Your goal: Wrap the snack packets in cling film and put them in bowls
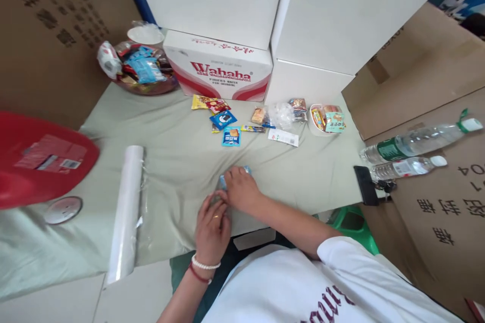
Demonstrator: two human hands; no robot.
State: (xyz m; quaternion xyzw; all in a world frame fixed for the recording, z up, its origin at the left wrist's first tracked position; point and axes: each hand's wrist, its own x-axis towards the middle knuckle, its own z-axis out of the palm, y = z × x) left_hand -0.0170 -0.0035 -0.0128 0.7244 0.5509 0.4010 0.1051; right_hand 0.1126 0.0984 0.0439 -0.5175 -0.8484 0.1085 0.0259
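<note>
My left hand (212, 227) and my right hand (240, 189) meet at the near edge of the pale green cloth (178, 161). Both are closed over a small blue-wrapped packet (223, 180), which is mostly hidden under the fingers. The left wrist wears a white bead bracelet and a red cord. A roll of clear film (127, 212) lies to the left of my hands. Several small snack packets (227, 123) lie scattered further back on the cloth.
A Wahaha carton (220, 68) and white boxes (341, 15) stand at the back. A bowl of snacks (142, 70) sits back left, a small white bowl (326, 118) back right. A red lid (38, 161) is at left. Two water bottles (417, 146) and a phone (366, 184) lie right.
</note>
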